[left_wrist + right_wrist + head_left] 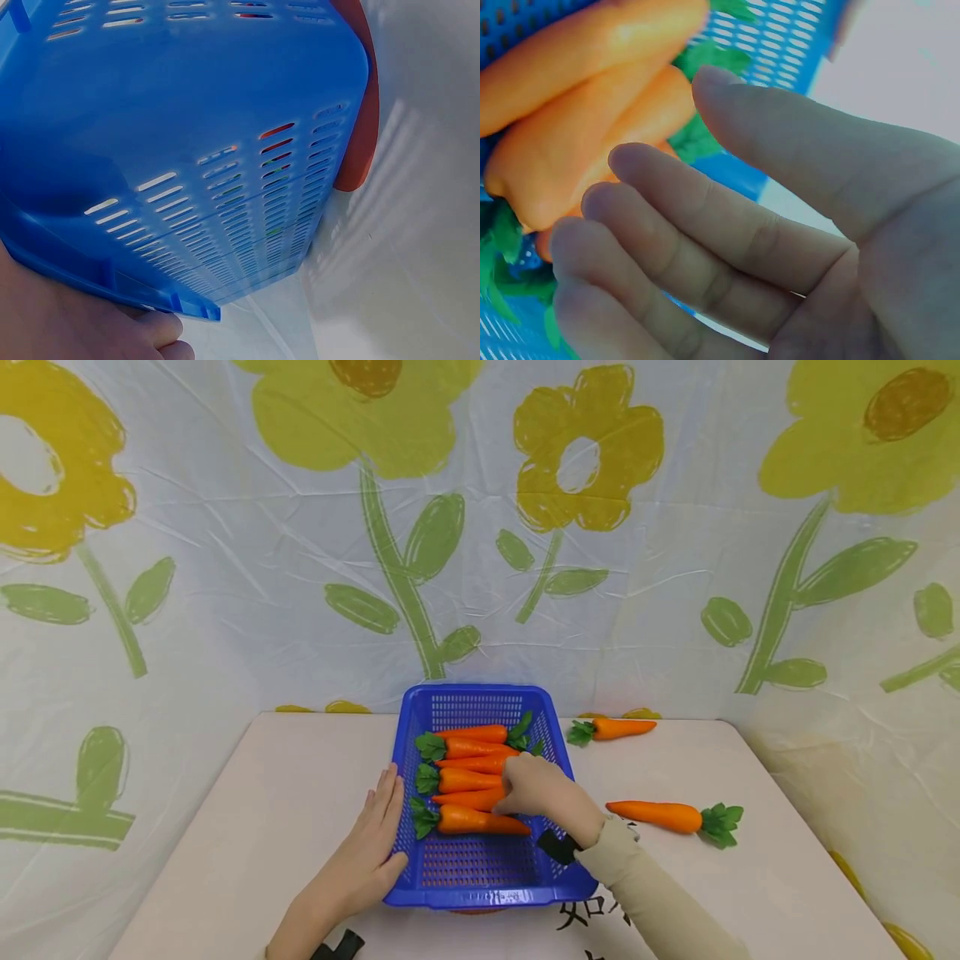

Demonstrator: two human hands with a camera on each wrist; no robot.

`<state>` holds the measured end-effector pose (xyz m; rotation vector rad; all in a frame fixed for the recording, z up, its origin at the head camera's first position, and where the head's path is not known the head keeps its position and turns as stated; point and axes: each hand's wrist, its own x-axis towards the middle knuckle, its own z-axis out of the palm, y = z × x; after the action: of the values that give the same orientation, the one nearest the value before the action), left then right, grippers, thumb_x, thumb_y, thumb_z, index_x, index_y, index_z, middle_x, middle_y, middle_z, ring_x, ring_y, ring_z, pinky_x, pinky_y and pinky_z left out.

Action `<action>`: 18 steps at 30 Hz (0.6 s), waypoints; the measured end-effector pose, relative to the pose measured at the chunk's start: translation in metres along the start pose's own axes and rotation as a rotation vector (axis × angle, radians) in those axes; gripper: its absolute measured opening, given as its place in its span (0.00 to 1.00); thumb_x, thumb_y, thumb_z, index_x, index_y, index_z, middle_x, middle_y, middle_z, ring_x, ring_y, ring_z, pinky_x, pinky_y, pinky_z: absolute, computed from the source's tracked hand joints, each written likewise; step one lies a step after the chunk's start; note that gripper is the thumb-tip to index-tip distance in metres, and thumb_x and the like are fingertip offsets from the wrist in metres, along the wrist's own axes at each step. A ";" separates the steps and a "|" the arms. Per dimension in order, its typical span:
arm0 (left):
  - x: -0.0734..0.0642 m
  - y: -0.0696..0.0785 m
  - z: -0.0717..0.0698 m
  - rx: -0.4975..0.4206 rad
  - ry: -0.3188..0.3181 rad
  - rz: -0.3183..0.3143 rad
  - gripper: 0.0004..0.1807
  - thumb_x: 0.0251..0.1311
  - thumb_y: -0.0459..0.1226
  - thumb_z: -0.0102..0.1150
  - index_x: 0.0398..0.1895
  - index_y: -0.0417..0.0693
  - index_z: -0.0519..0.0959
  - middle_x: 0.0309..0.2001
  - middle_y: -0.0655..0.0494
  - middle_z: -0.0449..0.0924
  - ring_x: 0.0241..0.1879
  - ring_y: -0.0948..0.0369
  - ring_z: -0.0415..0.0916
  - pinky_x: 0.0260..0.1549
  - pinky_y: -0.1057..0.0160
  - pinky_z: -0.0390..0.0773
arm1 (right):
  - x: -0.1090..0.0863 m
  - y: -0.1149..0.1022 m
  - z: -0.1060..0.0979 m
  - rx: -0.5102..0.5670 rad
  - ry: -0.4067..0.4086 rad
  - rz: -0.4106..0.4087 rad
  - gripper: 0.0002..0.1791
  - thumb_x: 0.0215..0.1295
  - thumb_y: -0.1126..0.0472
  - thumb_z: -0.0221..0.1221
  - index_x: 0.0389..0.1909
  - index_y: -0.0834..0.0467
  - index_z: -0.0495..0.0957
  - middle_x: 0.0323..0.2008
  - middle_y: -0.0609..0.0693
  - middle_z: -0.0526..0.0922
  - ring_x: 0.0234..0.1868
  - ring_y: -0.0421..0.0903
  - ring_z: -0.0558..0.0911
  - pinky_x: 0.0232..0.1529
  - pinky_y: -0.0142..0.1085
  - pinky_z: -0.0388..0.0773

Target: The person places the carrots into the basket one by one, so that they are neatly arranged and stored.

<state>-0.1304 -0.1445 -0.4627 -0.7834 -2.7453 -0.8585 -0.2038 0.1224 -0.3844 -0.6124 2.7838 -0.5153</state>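
A blue plastic basket (480,897) holds several orange carrots (480,820) with green leafy tops, lying crosswise in a row. Along the basket's left rim rests my left hand (363,856), its fingers straight and touching the side; the left wrist view shows that hand (75,319) against the rim. My right hand (551,793) reaches over the right rim, above the carrots. In the right wrist view its fingers (705,199) are loosely bent with the thumb apart, and nothing lies between them. Part of the carrots is hidden under this hand.
To the basket's right on the pale table (315,793) lie one carrot (660,815) near the front and another carrot (624,728) at the back edge. An orange-red object (365,142) shows beneath the basket. A flower-patterned cloth (480,610) hangs behind the table.
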 end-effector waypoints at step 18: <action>0.000 -0.001 0.000 -0.008 -0.006 0.003 0.50 0.53 0.30 0.54 0.77 0.31 0.40 0.79 0.41 0.30 0.78 0.45 0.32 0.72 0.65 0.26 | -0.050 0.031 -0.029 0.238 0.196 -0.144 0.12 0.62 0.56 0.66 0.21 0.55 0.82 0.16 0.40 0.72 0.19 0.37 0.68 0.21 0.31 0.68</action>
<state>-0.1313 -0.1451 -0.4636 -0.7931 -2.7464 -0.8687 -0.1797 0.1797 -0.3620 -0.7468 2.8079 -0.9688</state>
